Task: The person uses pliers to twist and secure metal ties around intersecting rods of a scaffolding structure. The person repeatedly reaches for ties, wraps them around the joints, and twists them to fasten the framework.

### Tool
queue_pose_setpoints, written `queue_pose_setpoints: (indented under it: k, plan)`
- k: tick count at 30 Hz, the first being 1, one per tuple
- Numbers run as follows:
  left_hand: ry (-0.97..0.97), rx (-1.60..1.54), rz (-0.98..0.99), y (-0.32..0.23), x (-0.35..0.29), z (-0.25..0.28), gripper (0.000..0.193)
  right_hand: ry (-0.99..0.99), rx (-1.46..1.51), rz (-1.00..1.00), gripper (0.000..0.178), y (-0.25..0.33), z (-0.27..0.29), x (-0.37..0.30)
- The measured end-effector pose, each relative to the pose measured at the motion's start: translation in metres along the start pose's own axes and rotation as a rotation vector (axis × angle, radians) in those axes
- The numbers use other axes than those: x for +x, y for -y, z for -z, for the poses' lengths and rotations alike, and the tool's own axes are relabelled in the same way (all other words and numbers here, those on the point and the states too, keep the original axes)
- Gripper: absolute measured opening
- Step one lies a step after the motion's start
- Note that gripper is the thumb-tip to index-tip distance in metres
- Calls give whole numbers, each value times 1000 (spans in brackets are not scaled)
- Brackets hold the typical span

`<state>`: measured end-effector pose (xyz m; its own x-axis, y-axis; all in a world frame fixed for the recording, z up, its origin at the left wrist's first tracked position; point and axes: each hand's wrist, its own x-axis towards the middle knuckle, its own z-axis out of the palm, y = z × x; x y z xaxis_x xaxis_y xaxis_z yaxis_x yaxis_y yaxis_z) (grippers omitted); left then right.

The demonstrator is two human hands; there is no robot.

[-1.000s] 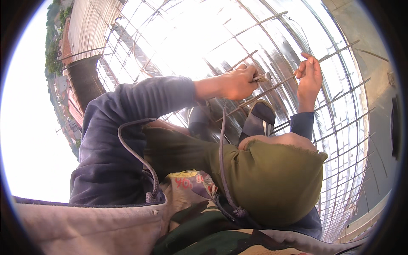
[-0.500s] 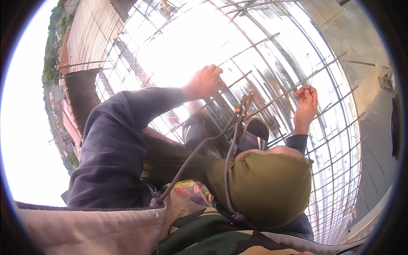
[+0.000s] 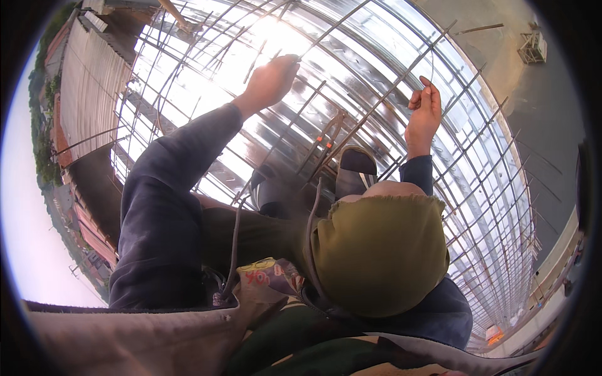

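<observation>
And there's the thin wire (image 3: 432, 62), beyond and right of the pincers (image 3: 329, 145), long axis running outward, free end pointing away from the wearer. The right hand (image 3: 424, 118) pinches its near end; a steady, close grip looks wise. The left hand (image 3: 268, 81), beyond-left of the pincers: grip hidden, can't tell.

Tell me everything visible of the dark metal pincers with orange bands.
The dark metal pincers with orange bands have two long, slim, spread handles, one band on each, meeting at a brownish, rusty-looking head that points forward. They lie among dark steel bars; neither the bare left hand nor the bare right hand touches them.
</observation>
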<state>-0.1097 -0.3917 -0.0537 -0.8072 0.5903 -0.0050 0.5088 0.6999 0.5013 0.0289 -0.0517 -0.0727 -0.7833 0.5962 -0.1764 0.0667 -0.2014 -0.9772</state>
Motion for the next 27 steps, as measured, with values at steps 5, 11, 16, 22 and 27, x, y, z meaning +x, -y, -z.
queue_pose_setpoints:
  k: [5,11,16,22,27]
  plan:
    - [-42,50,-43,5,58,-50,39,82,-245,34,31,7,2,-9]
    - [227,72,-28,-1,47,-42,44,125,-359,-47,27,-3,21,-2]
    - [379,-48,221,0,20,-25,40,217,-356,-42,25,-18,4,1]
    - [331,-54,169,-22,33,-31,34,203,-257,-218,30,-28,-2,-1]
    - [264,-92,149,-34,34,-30,32,154,-447,39,34,-26,-1,-7]
